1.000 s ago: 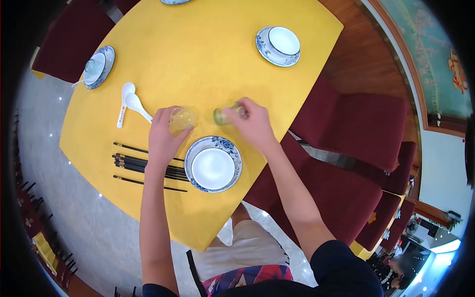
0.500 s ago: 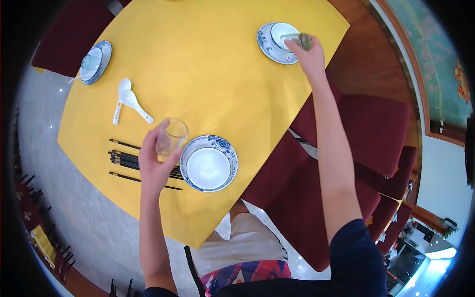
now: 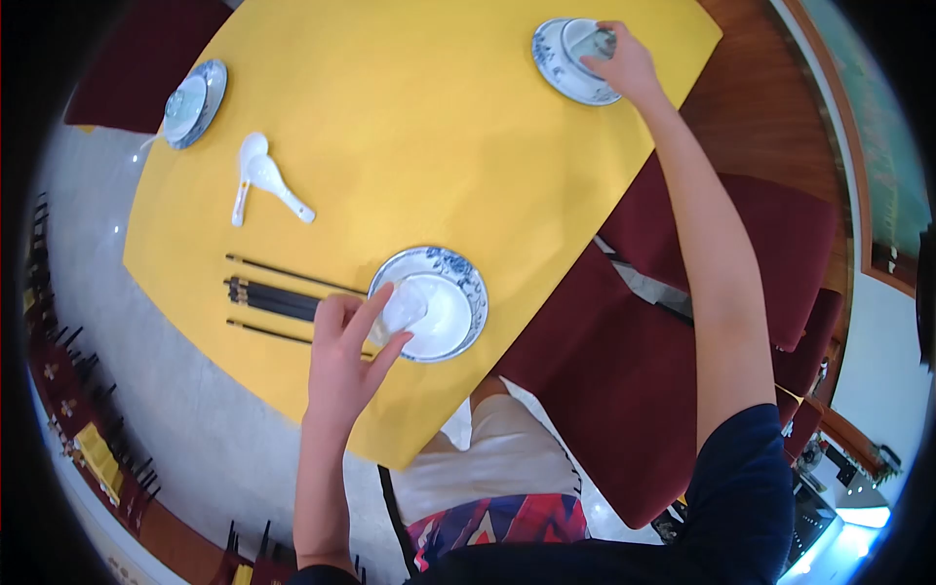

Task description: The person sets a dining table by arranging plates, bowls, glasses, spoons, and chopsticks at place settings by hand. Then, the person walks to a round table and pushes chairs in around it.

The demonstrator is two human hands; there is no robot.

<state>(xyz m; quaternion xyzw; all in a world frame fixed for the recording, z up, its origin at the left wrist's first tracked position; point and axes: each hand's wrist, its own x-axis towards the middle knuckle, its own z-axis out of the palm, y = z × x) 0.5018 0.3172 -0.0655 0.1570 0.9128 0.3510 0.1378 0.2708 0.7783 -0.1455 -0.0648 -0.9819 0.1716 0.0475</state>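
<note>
My left hand grips a clear glass at the near white bowl, which stands on a blue-patterned plate. At the far right, my right hand has its fingers around another glass, inside a white bowl on a second blue-patterned plate. Black chopsticks lie left of the near plate, partly behind my left hand. Two white spoons rest above the chopsticks, one overlapping the other.
The yellow tablecloth covers the table. At its left edge a third patterned plate holds a bowl and a glass. Dark red chairs stand along the right edge, and another chair is at the upper left.
My right hand has carried its glass from near the table's middle to the far right bowl and lowered it in. My left hand has brought its glass over to the near bowl.
</note>
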